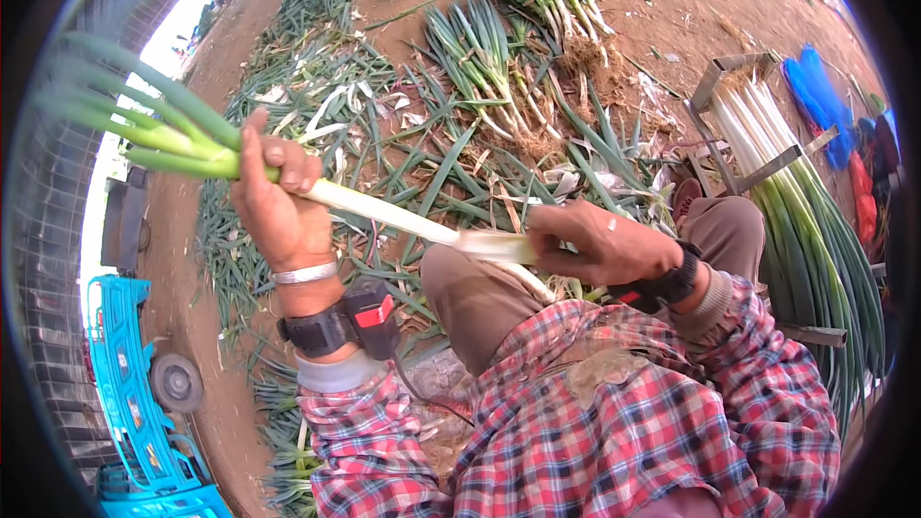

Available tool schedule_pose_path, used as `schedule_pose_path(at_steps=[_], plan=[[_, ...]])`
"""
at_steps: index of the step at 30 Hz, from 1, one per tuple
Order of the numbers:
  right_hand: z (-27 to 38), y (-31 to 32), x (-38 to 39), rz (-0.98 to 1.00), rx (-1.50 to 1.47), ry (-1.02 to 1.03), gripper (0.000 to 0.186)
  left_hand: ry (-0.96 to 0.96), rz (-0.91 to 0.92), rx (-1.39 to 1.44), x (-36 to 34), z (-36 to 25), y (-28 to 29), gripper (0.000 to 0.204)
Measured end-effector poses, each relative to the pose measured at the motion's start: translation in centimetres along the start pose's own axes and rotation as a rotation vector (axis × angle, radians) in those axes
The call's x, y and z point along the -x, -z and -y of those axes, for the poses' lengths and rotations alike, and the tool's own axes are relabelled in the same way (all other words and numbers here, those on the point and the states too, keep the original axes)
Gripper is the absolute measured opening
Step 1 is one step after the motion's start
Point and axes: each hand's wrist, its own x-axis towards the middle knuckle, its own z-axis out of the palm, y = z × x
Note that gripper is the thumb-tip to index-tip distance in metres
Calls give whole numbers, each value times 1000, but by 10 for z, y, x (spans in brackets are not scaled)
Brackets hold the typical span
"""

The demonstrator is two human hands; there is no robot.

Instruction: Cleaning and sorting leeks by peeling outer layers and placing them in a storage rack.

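My left hand is wrapped around a long green onion where its white stalk turns to green leaves. The leaves fan out to the upper left, blurred at their tips, while the white shank slants down to the right across my knees. Near its lower end, my right hand pinches a pale, loosened outer leaf that wraps partly around the shank. The white root end shows beneath this leaf. My right fingertips are partly hidden behind the hand.
At right, a metal rack holds a bundle of white-stemmed green onions. Unpeeled green onions with roots lie ahead among scattered leaves. Blue netting and a red bag are far right; a blue vehicle stands left.
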Motion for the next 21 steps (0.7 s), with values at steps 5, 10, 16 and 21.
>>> schedule_pose_path(at_steps=[5, 10, 16, 21], plan=[[-124, -15, 105, 225, 497, -665, 17, -83, -57, 47, -18, -35, 36, 30], [-178, -18, 144, 410, 861, -996, 25, -87, -22, 162, -21, -72, 57, 31], [-179, -21, 117, -175, 602, -565, 31, -159, -246, -43, -13, -88, 49, 38], [-15, -48, -52, -452, 171, 222, 42, -41, -151, 22, 10, -75, 8, 38]])
